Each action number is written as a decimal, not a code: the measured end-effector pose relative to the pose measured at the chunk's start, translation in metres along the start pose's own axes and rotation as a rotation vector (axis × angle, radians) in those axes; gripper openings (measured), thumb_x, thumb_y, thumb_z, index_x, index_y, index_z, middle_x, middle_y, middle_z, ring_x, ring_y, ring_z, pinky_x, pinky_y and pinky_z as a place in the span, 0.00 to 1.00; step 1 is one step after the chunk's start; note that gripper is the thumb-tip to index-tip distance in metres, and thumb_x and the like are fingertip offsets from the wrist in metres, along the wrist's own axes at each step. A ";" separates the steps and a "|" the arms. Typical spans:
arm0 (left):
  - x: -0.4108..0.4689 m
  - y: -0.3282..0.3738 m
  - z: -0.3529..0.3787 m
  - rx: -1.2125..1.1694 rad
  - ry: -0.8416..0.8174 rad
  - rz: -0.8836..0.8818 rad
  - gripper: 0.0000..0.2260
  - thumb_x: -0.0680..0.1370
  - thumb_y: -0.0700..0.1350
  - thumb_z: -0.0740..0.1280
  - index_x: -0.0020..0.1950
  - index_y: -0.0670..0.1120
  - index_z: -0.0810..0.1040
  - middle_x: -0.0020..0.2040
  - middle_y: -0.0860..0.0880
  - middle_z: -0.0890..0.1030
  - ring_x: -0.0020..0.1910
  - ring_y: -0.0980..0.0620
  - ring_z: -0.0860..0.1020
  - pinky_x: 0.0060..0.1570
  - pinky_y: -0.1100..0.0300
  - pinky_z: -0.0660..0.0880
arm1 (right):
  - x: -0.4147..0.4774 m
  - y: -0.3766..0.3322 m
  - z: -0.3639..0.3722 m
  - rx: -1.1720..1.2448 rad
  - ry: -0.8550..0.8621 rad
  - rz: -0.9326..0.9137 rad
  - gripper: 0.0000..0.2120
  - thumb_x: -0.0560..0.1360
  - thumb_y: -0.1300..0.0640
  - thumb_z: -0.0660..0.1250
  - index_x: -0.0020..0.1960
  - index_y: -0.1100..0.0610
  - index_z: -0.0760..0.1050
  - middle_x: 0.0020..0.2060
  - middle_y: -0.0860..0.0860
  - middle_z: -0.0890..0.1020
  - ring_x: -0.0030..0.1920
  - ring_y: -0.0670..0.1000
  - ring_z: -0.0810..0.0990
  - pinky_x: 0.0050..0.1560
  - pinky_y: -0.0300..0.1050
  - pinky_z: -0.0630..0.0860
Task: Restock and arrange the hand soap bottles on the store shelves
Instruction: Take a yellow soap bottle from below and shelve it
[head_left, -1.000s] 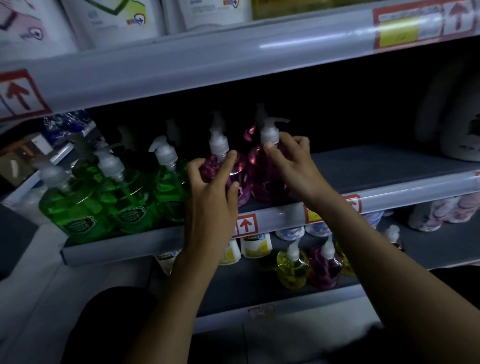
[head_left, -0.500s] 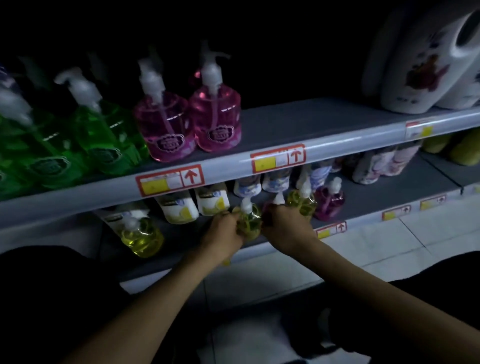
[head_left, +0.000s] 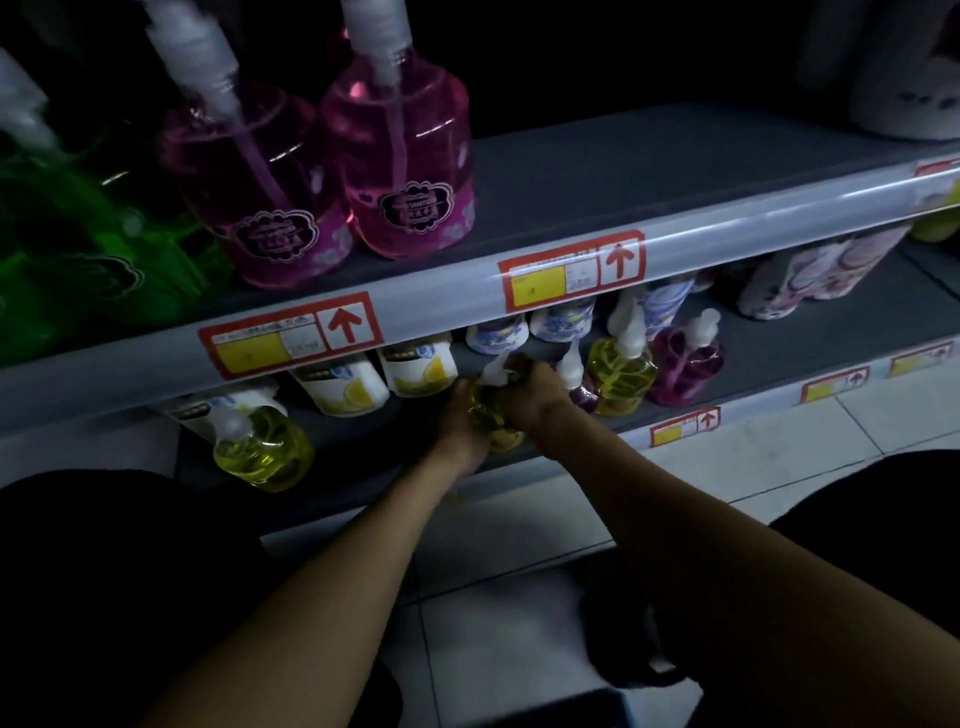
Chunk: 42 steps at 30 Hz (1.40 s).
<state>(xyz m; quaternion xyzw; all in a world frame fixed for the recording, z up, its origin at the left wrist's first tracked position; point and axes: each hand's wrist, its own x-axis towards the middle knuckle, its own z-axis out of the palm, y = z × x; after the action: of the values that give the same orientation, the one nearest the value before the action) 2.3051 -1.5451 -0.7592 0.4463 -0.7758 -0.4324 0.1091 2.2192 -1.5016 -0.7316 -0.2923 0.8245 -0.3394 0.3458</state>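
Left hand (head_left: 460, 418) was curled round the left side of a yellow soap bottle (head_left: 489, 415). Right hand (head_left: 535, 397) gripped the same bottle from the right, up near its white pump (head_left: 493, 370). Light was poor, so which fingers bore on the pump could not be told; the right thumb seemed to lie across the neck. The bottle stood roughly upright at the front of the lower shelf (head_left: 779, 335), between the two hands.

Just right of the right hand was a small purple bottle (head_left: 584, 399), mostly hidden, then a second yellow bottle (head_left: 621, 376), then a dark pink bottle (head_left: 685, 366). Well to the left on the same shelf, a third yellow bottle (head_left: 262, 449) stood alone. White lemon-label tubs (head_left: 343, 389) sat behind it.

The upper shelf (head_left: 649, 171) had a red-framed price label (head_left: 571, 270) on its front strip. It carried two large pink pump bottles (head_left: 400, 156) side by side, with green bottles (head_left: 78, 249) to their left, blurred.
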 end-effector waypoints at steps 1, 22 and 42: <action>0.000 -0.001 0.001 0.005 0.039 -0.038 0.07 0.81 0.38 0.56 0.48 0.44 0.73 0.46 0.44 0.77 0.46 0.48 0.76 0.44 0.60 0.75 | 0.001 0.001 0.003 0.104 0.002 0.035 0.25 0.71 0.56 0.74 0.65 0.62 0.72 0.63 0.59 0.77 0.66 0.59 0.75 0.66 0.52 0.70; -0.072 0.032 -0.090 -0.593 -0.870 -0.069 0.23 0.65 0.31 0.76 0.58 0.46 0.81 0.59 0.43 0.81 0.59 0.45 0.79 0.61 0.47 0.74 | -0.140 -0.044 -0.062 0.403 0.148 -0.386 0.17 0.65 0.56 0.79 0.33 0.52 0.69 0.30 0.48 0.68 0.32 0.45 0.67 0.36 0.39 0.68; -0.131 0.203 -0.102 -1.047 -0.499 0.372 0.31 0.58 0.53 0.82 0.57 0.43 0.81 0.58 0.38 0.81 0.57 0.41 0.80 0.49 0.54 0.79 | -0.199 -0.085 -0.203 0.632 -0.013 -0.585 0.20 0.72 0.45 0.70 0.63 0.32 0.71 0.57 0.41 0.82 0.58 0.44 0.81 0.62 0.50 0.76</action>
<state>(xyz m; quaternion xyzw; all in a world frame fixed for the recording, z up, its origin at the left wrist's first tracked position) 2.3158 -1.4546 -0.5134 0.0759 -0.5274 -0.8216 0.2027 2.2020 -1.3370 -0.4856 -0.3958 0.5602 -0.6571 0.3126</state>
